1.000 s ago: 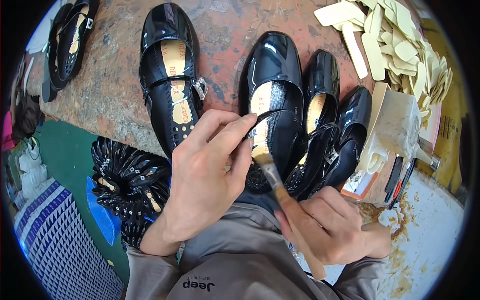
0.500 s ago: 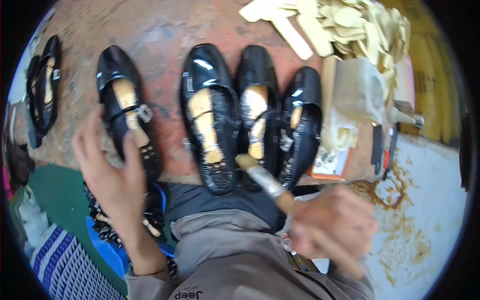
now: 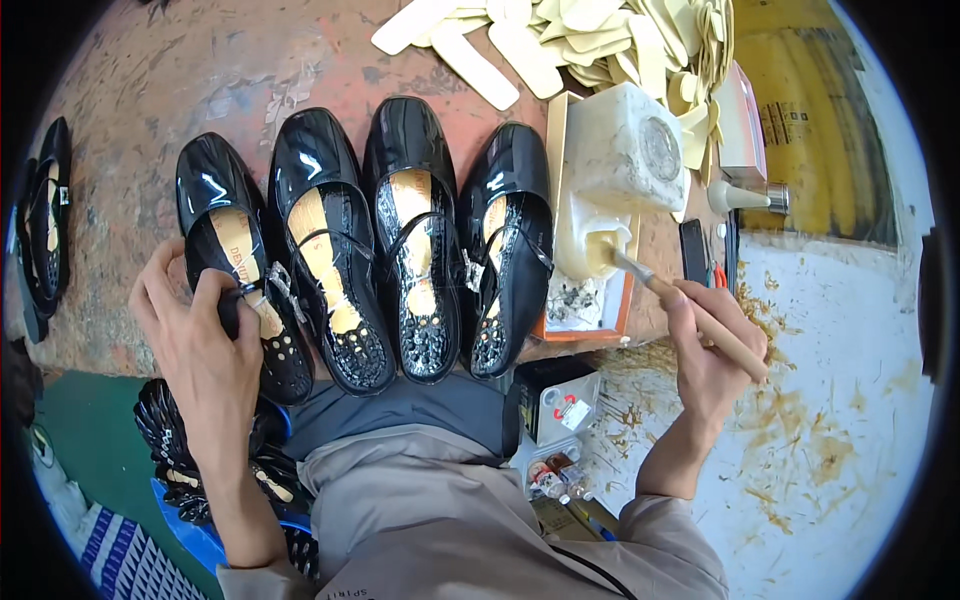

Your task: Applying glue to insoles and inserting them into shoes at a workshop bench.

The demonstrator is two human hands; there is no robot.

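Note:
Several glossy black strap shoes stand side by side on a worn reddish table [image 3: 200,70], toes pointing away from me. My left hand [image 3: 205,345] grips the heel end of the leftmost shoe [image 3: 225,230]. The neighbouring shoe [image 3: 325,240] and the two right of it [image 3: 415,240] [image 3: 510,240] show tan insoles. My right hand [image 3: 710,350] holds a wooden-handled brush [image 3: 675,295], whose bristle tip is in the mouth of a whitish glue container [image 3: 620,165] standing in an open carton.
A heap of cream insole pieces [image 3: 600,40] lies at the back of the table. Another black shoe pair [image 3: 45,225] sits far left. More black shoes [image 3: 175,450] fill a blue bin by my left knee. Small bottles [image 3: 555,475] stand beside a glue-stained white surface [image 3: 840,400].
My left hand moved from the centre shoe to the leftmost shoe and took hold of its heel. My right hand carried the brush from the shoe up right into the glue container.

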